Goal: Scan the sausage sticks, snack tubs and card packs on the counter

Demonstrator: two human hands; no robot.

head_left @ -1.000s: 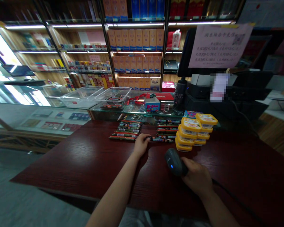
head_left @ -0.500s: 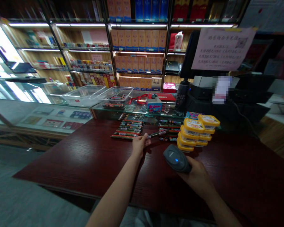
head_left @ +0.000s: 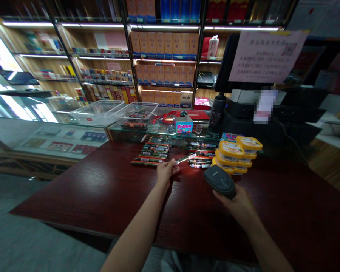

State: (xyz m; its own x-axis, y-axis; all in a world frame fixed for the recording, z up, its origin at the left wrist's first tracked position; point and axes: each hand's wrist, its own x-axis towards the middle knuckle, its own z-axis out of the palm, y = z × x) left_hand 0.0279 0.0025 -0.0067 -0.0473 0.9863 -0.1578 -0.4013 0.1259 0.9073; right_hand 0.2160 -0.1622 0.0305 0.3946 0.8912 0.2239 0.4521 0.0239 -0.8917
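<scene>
My left hand [head_left: 164, 173] pinches one end of a slim stick-shaped packet [head_left: 186, 159], its other end tilted up to the right above the table. In my right hand [head_left: 239, 204] is a dark handheld barcode scanner [head_left: 219, 180], its head facing the packets, and a whitish-red glow lies on the held packet. A row of similar slim packets [head_left: 153, 154] lies just beyond my left hand. Another row of them [head_left: 202, 155] is to the right, partly behind the held one. Yellow-lidded tubs [head_left: 231, 149] stand stacked beyond the scanner.
The dark red wooden table [head_left: 107, 196] meets a glass counter at its far side. On that counter are clear plastic bins [head_left: 98, 112], a small colourful box [head_left: 184, 124] and a black bottle [head_left: 217, 109]. A monitor with a paper notice [head_left: 268, 56] stands at right.
The scanner has shifted right and slightly up. Its blue light no longer shows, and a bright glow now falls on the held packet, whose far end is raised a little.
</scene>
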